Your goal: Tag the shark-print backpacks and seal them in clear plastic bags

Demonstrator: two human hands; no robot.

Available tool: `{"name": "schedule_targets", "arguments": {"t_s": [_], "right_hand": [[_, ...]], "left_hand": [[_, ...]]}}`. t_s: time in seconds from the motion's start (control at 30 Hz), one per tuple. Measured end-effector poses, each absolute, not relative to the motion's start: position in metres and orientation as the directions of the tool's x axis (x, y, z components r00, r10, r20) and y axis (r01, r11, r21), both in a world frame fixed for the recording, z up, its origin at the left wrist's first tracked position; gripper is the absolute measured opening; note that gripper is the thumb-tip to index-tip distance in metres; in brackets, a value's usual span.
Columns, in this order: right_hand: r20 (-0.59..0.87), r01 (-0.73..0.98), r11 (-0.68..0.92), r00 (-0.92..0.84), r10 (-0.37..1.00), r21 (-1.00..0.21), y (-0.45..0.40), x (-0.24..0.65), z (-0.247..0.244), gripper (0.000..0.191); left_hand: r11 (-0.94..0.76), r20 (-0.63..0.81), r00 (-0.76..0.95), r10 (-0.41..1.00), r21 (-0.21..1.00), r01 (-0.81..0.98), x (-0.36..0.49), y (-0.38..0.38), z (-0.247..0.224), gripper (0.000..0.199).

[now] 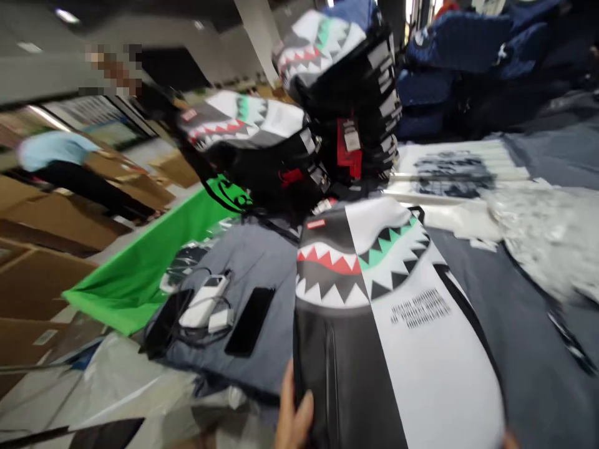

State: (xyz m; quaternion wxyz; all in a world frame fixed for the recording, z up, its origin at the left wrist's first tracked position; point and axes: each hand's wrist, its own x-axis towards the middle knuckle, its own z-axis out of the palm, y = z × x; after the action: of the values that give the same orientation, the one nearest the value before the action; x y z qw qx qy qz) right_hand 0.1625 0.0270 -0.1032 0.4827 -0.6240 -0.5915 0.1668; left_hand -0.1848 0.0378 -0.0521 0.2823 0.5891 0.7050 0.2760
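Note:
A backpack (346, 349), half dark grey and half white with a red and green shark-mouth print, stands upright in front of me. My left hand (294, 415) grips its left side low down, thumb on the front and the other fingers partly hidden behind. At its lower right edge, only a sliver of my right hand (510, 440) shows, pressed against the side; most of it is out of frame. Behind, two stacks of matching backpacks (257, 125) rise, with red tags (349, 146) hanging from them.
Left on the grey-covered table (281, 262) lie a black phone (250, 321) and a white device (204, 302) with a cable. Beyond are green cloth (154, 268), cardboard boxes (47, 268) and a bent-over person (60, 153). Clear plastic bags (552, 231) and dark blue bundles (463, 40) occupy the right.

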Motion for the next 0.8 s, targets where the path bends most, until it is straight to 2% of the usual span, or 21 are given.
{"name": "schedule_targets", "arguments": {"t_s": [0.07, 0.1, 0.13, 0.2, 0.23, 0.27, 0.33, 0.43, 0.57, 0.67, 0.73, 0.8], "right_hand": [[0.375, 0.624, 0.188, 0.181, 0.909, -0.758, -0.016, 0.167, -0.075, 0.020], [0.397, 0.642, 0.219, 0.145, 0.906, -0.735, -0.030, 0.165, -0.065, 0.020], [0.417, 0.656, 0.249, 0.111, 0.902, -0.713, -0.039, 0.161, -0.057, 0.023], [0.415, 0.676, 0.256, 0.080, 0.906, -0.691, -0.044, 0.153, -0.052, 0.029], [0.401, 0.685, 0.239, 0.085, 0.912, -0.688, -0.042, 0.150, -0.054, 0.033], [0.391, 0.693, 0.218, 0.100, 0.915, -0.687, -0.040, 0.147, -0.056, 0.036], [0.400, 0.708, 0.200, 0.126, 0.908, -0.677, -0.035, 0.143, -0.062, 0.038], [0.432, 0.716, 0.218, 0.128, 0.893, -0.663, -0.035, 0.137, -0.071, 0.036], [0.447, 0.678, 0.220, 0.177, 0.877, -0.701, -0.038, 0.130, -0.080, 0.035], [0.421, 0.636, 0.190, 0.233, 0.877, -0.748, -0.030, 0.132, -0.079, 0.031], [0.418, 0.618, 0.216, 0.202, 0.886, -0.756, -0.023, 0.139, -0.073, 0.021], [0.457, 0.620, 0.289, 0.127, 0.880, -0.729, -0.016, 0.149, -0.061, 0.020]], "left_hand": [[0.152, 0.165, -0.406, 0.899, 0.752, 0.642, -0.155, 0.001, -0.026, 0.059], [0.071, 0.297, -0.408, 0.863, 0.728, 0.681, -0.144, -0.012, -0.013, 0.056], [-0.072, 0.446, -0.318, 0.837, 0.665, 0.743, -0.135, -0.022, 0.000, 0.052], [-0.476, 0.643, 0.115, 0.757, 0.422, 0.771, -0.122, -0.033, 0.017, 0.043], [-0.663, 0.674, 0.343, 0.654, 0.292, 0.690, -0.117, -0.035, 0.021, 0.037], [-0.790, 0.666, 0.511, 0.543, 0.199, 0.579, -0.110, -0.036, 0.022, 0.032], [-0.869, 0.619, 0.647, 0.446, 0.128, 0.477, -0.094, -0.033, 0.017, 0.025], [-0.821, 0.549, 0.655, 0.519, 0.106, 0.561, -0.064, -0.027, 0.003, 0.022], [-0.761, 0.409, 0.671, 0.618, 0.098, 0.642, -0.032, -0.021, -0.001, 0.029], [-0.693, 0.233, 0.660, 0.715, 0.113, 0.712, -0.020, -0.017, 0.010, 0.025], [-0.622, 0.076, 0.618, 0.782, 0.152, 0.768, -0.014, -0.014, 0.021, 0.026], [-0.536, -0.069, 0.563, 0.824, 0.228, 0.813, -0.010, -0.009, 0.032, 0.026]]}}
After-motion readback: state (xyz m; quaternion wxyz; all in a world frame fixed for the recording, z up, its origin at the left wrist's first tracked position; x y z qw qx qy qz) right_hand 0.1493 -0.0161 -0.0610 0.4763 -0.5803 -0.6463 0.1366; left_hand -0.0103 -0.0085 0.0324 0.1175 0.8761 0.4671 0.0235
